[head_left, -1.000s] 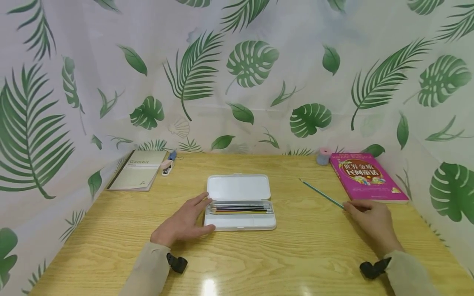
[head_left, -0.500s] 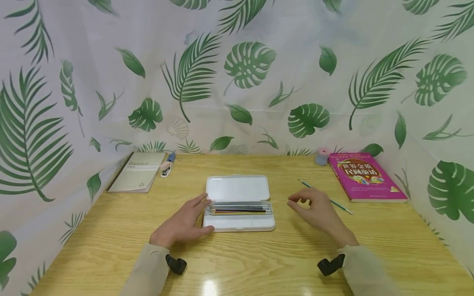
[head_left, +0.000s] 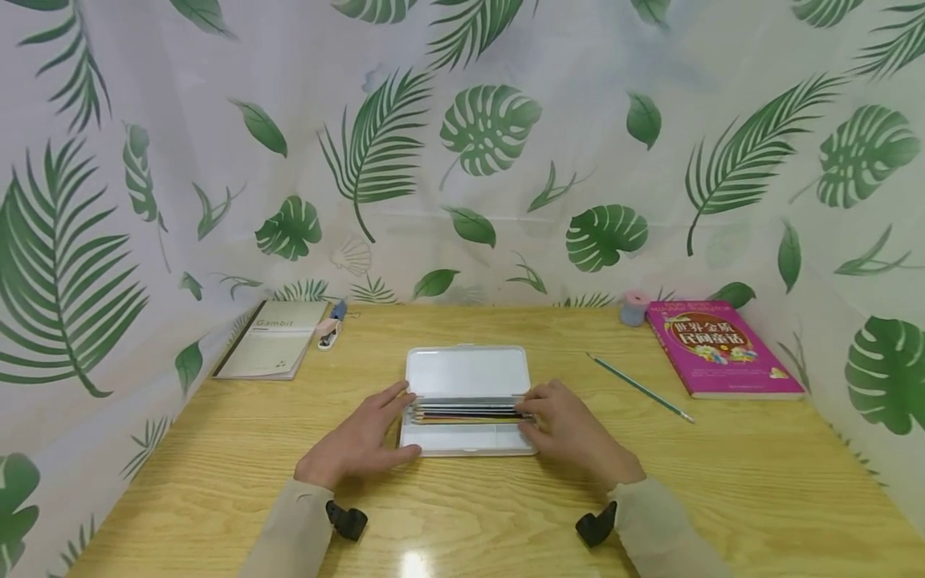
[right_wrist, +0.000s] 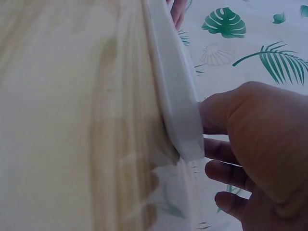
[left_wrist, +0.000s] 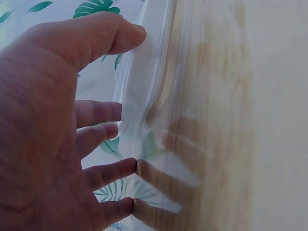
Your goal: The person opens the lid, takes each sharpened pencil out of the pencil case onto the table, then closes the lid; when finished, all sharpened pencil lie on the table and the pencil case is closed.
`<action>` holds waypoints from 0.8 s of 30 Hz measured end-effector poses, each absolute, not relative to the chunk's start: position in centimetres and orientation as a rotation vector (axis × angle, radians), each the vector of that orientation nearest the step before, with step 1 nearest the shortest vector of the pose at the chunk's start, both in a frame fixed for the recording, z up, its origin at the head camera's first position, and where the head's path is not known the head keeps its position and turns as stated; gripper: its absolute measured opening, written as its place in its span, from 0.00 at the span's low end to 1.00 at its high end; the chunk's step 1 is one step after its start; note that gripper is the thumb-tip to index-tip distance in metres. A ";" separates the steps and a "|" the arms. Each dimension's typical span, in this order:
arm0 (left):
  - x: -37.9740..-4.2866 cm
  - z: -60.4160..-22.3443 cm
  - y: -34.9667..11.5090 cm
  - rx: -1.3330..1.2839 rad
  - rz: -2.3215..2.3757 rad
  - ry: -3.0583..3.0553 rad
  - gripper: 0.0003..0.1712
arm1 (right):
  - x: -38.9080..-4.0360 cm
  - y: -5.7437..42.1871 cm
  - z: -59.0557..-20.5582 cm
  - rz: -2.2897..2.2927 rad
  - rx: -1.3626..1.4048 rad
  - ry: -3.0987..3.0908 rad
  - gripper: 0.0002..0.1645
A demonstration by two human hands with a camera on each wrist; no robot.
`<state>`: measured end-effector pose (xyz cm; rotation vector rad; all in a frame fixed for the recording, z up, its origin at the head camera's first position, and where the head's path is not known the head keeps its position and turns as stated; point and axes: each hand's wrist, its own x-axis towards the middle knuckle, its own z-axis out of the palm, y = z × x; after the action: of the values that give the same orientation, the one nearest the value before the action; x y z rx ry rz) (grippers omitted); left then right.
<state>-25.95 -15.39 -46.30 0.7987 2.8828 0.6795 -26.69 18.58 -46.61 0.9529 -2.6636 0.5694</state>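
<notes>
A white pencil case [head_left: 448,437] lies open on the table, its lid [head_left: 468,372] folded back. Several pencils [head_left: 462,415] lie side by side in its rear compartment. My left hand [head_left: 357,440] rests at the case's left end, thumb on the front corner and fingers spread along the side. At the right end is my right hand [head_left: 574,429], thumb and index finger apart around the pencils' ends. The right wrist view shows that hand's thumb and fingers [right_wrist: 221,151] partly hidden behind the case. A green pencil [head_left: 639,387] lies on the table to the right, untouched.
A magenta book [head_left: 730,353] lies at the right, beside a small pink and blue cylinder [head_left: 634,308]. At the back left are a notebook [head_left: 270,341] and a small pink and white stapler-like item [head_left: 328,333]. A leaf-patterned cloth [head_left: 405,265] hangs behind the table.
My right hand has let go of the green pencil, leaving it on the table, and has moved left to the case's right end. My left hand has stayed at the case.
</notes>
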 end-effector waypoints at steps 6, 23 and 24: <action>-25.9 -46.3 -15.5 0.799 0.676 2.887 0.46 | -26.7 18.2 -47.1 0.512 0.983 -2.632 0.11; -26.2 -46.5 -15.5 0.794 0.684 2.882 0.47 | -27.0 18.4 -47.0 0.727 0.900 -2.750 0.08; -26.2 -46.5 -15.6 0.793 0.686 2.882 0.47 | -27.0 18.4 -47.0 0.724 0.905 -2.739 0.07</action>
<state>-26.16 -15.55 -46.51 0.7925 2.8822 0.6860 -26.97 18.45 -47.01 0.9049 -2.7389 0.7239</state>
